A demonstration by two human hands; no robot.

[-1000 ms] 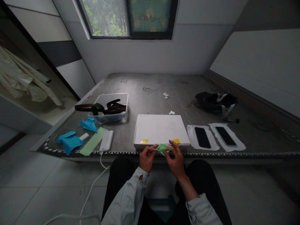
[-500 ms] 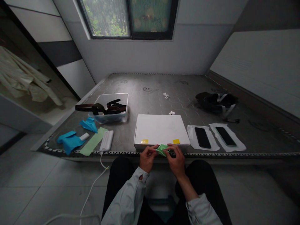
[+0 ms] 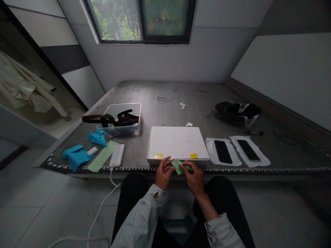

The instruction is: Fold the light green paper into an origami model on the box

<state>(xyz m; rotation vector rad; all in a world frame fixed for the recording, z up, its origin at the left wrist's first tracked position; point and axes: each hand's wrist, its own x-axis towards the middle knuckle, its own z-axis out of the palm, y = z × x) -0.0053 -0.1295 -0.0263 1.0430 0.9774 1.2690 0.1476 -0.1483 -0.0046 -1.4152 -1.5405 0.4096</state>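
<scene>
A small piece of folded green paper is between my two hands, just in front of the white box. My right hand pinches its right side between thumb and fingers. At its left edge, my left hand has its thumb and fingertips bent against the paper. Some of the paper's folds are covered by the fingers. Two yellow stickers mark the front edge of the box.
Left of the box lie a white power bank with a cable, a green paper strip, blue folded paper and a clear bin with belts. To the right are two phones on white wrapping and a black cap.
The green paper has turned between my fingers and now stands more upright, with a pointed lower corner showing. My left fingers have shifted slightly at its edge.
</scene>
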